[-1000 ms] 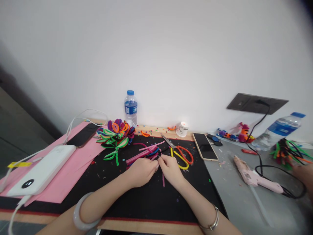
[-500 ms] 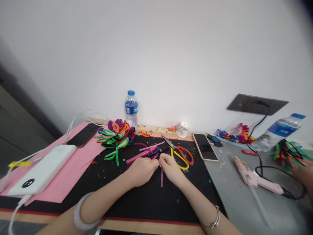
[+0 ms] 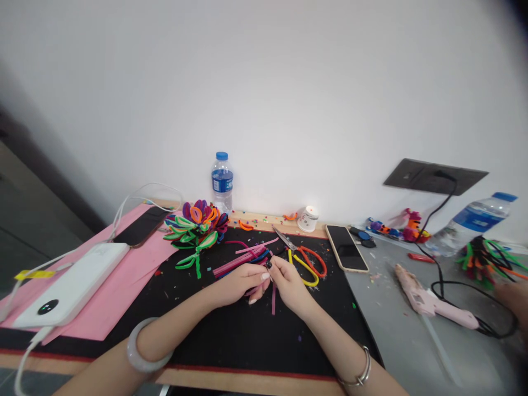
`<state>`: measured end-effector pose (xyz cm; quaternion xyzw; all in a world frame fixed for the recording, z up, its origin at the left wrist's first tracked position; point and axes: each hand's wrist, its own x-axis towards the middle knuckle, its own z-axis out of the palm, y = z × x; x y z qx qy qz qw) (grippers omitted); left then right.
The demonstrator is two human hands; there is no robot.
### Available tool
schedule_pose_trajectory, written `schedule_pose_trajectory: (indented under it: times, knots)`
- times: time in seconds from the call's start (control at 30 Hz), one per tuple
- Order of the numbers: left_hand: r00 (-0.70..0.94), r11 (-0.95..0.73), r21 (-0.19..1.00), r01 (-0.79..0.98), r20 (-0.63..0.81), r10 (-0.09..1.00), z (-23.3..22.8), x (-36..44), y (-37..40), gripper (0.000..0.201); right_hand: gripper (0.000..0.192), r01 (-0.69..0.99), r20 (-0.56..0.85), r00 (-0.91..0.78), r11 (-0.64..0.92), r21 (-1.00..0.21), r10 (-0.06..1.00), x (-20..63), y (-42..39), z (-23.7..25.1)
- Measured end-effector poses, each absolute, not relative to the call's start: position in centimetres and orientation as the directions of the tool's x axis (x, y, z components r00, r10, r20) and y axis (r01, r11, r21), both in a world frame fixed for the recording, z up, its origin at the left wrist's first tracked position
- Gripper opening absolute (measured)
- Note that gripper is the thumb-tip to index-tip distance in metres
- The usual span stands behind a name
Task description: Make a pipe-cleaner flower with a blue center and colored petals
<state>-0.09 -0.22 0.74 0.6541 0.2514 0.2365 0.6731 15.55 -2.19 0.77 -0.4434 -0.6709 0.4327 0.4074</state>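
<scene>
Desk w/ black mat (image 3: 231, 341) & pink sheet (image 3: 124, 275) against white wall; both hands (image 3: 268, 281) pinch pink strip (image 3: 273, 297).

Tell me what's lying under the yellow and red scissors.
The yellow and red handled scissors lie on the black mat, blades toward the pile of pink strips. Small coloured scraps dot the mat around them; whatever sits directly beneath the handles is covered.

Two water bottles (image 3: 221, 179), two phones (image 3: 346, 248), one pair of scissors (image 3: 300, 256).

Black mat (image 3: 231, 341); pink sheet (image 3: 124, 286); scissors (image 3: 303, 261) with yellow and red handles; pink glue gun (image 3: 429, 300); blue-capped bottle (image 3: 221, 181).
</scene>
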Motion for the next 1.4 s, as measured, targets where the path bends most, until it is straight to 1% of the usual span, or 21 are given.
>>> schedule_pose_trajectory:
  times: [0.07, 0.13, 0.2, 0.3, 0.37, 0.43, 0.47, 0.53, 0.57, 0.6, 0.67, 0.7, 0.77, 0.83, 0.87, 0.93, 1.07, 1.13, 1.2, 1.3, 1.4]
  knots:
    - [0.776, 0.176, 0.983, -0.048, -0.074, 0.626, 0.8, -0.1, -0.3, 0.03, 0.029, 0.226, 0.174, -0.273, 0.239, -0.944, 0.946, 15.5, -2.4, 0.9]
    - [0.799, 0.318, 0.942, -0.107, -0.109, 0.591, 1.0, -0.2, -0.4, 0.027, 0.029, 0.214, 0.19, -0.267, 0.251, -0.944, 0.945, 15.4, -2.6, 1.1]
    - [0.828, 0.423, 0.892, -0.161, -0.111, 0.549, 1.2, -0.2, -0.5, 0.025, 0.029, 0.213, 0.212, -0.258, 0.27, -0.939, 0.943, 15.3, -2.9, 1.4]
    - [0.866, 0.504, 0.841, -0.197, -0.091, 0.491, 1.3, -0.2, -0.6, 0.025, 0.029, 0.235, 0.246, -0.245, 0.304, -0.923, 0.938, 15.2, -3.1, 1.7]
    - [0.87, 0.501, 0.843, -0.195, -0.087, 0.485, 1.3, -0.2, -0.5, 0.024, 0.029, 0.244, 0.258, -0.237, 0.314, -0.917, 0.937, 15.2, -3.0, 1.7]
    - [0.841, 0.414, 0.895, -0.165, -0.091, 0.533, 1.2, -0.1, -0.5, 0.025, 0.029, 0.246, 0.243, -0.231, 0.299, -0.922, 0.942, 15.3, -2.9, 1.6]
    - [0.816, 0.326, 0.936, -0.131, -0.085, 0.572, 1.3, 0.0, -0.5, 0.027, 0.029, 0.25, 0.228, -0.223, 0.282, -0.926, 0.948, 15.3, -2.8, 1.5]
    - [0.759, 0.063, 0.998, 0.0, -0.042, 0.649, 1.3, 0.0, -0.6, 0.031, 0.03, 0.277, 0.185, -0.197, 0.236, -0.932, 0.963, 15.4, -2.6, 1.3]
    - [0.735, -0.092, 0.992, 0.091, -0.005, 0.678, 1.4, 0.0, -0.7, 0.032, 0.03, 0.295, 0.166, -0.181, 0.214, -0.931, 0.969, 15.5, -2.5, 1.2]
    - [0.717, -0.245, 0.951, 0.188, 0.038, 0.696, 1.5, -0.1, -0.8, 0.033, 0.031, 0.313, 0.149, -0.171, 0.198, -0.929, 0.974, 15.5, -2.4, 1.1]
    - [0.701, -0.503, 0.785, 0.362, 0.127, 0.702, 1.6, -0.2, -0.9, 0.031, 0.031, 0.34, 0.13, -0.164, 0.18, -0.923, 0.978, 15.5, -2.3, 1.0]
    - [0.702, -0.598, 0.676, 0.43, 0.166, 0.693, 1.6, -0.2, -0.8, 0.029, 0.031, 0.347, 0.126, -0.161, 0.176, -0.921, 0.979, 15.4, -2.3, 1.0]
    - [0.713, -0.717, 0.458, 0.525, 0.223, 0.665, 1.4, -0.3, -0.7, 0.027, 0.031, 0.349, 0.113, -0.141, 0.157, -0.924, 0.983, 15.4, -2.2, 0.8]
    - [0.729, -0.771, 0.286, 0.568, 0.26, 0.633, 1.1, -0.3, -0.6, 0.027, 0.031, 0.327, 0.062, -0.117, 0.098, -0.94, 0.991, 15.4, -2.0, 0.6]
    - [0.736, -0.786, 0.228, 0.574, 0.276, 0.618, 0.9, -0.3, -0.5, 0.026, 0.031, 0.304, 0.018, -0.111, 0.051, -0.951, 0.994, 15.4, -1.9, 0.4]
    - [0.749, -0.81, 0.149, 0.568, 0.313, 0.583, 0.6, -0.3, -0.5, 0.025, 0.03, 0.233, -0.089, -0.112, -0.061, -0.971, 0.99, 15.4, -1.9, 0.2]
    - [0.753, -0.826, 0.056, 0.561, 0.381, 0.537, 0.3, -0.2, -0.5, 0.022, 0.026, 0.057, -0.267, -0.162, -0.261, -0.964, 0.95, 15.3, -2.0, 0.2]
    - [0.744, -0.822, 0.028, 0.569, 0.408, 0.528, 0.3, -0.1, -0.6, 0.021, 0.024, 0.004, -0.311, -0.181, -0.316, -0.949, 0.933, 15.2, -2.1, 0.4]
    - [0.729, -0.818, 0.024, 0.574, 0.44, 0.524, 0.3, -0.1, -0.6, 0.022, 0.023, -0.02, -0.314, -0.186, -0.323, -0.946, 0.931, 15.1, -2.2, 0.6]
    - [0.693, -0.811, 0.052, 0.583, 0.49, 0.529, 0.5, -0.2, -0.6, 0.025, 0.024, -0.032, -0.268, -0.18, -0.278, -0.96, 0.946, 15.1, -2.2, 0.7]
    - [0.655, -0.796, 0.101, 0.596, 0.513, 0.555, 0.7, -0.2, -0.6, 0.027, 0.029, -0.027, -0.221, -0.171, -0.229, -0.973, 0.96, 15.2, -2.1, 0.6]
